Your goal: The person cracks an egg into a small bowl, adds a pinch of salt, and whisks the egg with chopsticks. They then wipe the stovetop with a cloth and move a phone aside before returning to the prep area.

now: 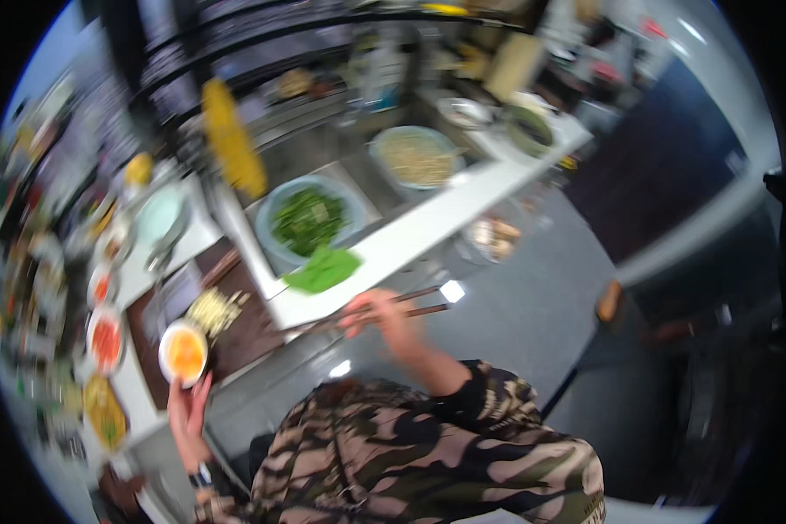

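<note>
My left hand (187, 409) grips a white bowl (164, 359) from below its near rim. Several yolks, apparently of raw egg (187, 350), lie inside it. The bowl is over the left part of a dark cutting board (252, 331), close to a heap of pale chopped pieces (215, 309). A cleaver (170, 300) seems to lie behind the bowl, though blur hides its detail. My right hand (383, 314) holds a pair of dark chopsticks (426, 308), which point to the right above the floor. A bright green cloth (324, 268) rests on the white counter edge just beyond that hand.
Two basins stand in the sink area: one with cut greens (311, 219), another with pale shreds, maybe bean sprouts (416, 157). Small dishes of red pieces (105, 337) and a yellow oval dish (105, 412) line the left counter. A bag (494, 237) of pale items sits on the floor.
</note>
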Available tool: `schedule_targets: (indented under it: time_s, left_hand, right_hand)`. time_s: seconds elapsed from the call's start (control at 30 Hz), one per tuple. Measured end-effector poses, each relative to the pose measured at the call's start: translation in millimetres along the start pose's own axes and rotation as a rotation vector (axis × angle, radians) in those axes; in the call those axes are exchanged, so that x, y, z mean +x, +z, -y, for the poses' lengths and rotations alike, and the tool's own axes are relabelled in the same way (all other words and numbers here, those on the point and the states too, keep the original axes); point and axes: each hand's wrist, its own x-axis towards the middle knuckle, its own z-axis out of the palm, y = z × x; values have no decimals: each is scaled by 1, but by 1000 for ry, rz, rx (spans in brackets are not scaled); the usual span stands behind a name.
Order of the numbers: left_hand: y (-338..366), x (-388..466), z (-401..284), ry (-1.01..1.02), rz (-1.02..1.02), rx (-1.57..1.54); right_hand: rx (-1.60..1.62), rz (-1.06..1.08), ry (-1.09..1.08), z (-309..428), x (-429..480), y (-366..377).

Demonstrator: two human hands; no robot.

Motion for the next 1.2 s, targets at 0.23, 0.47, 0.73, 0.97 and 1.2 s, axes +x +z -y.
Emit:
schedule_targets:
  time_s: [0.23,0.47,0.73,0.97,1.2]
  left_hand:
    - [8,-6,19,216,89,158]
    - [69,-15,46,167,102,196]
    - [167,27,105,28,274,181]
    - [270,87,186,-42,308,33]
    - [332,129,259,-134,307,-19]
  right_hand:
    - [90,76,-90,-26,20,-2]
    - [-42,259,48,-30,85,19]
    - [-318,390,52,4,159,-35]
    - [-204,148,24,52,220,-143]
    - [-179,53,145,71,237,-235]
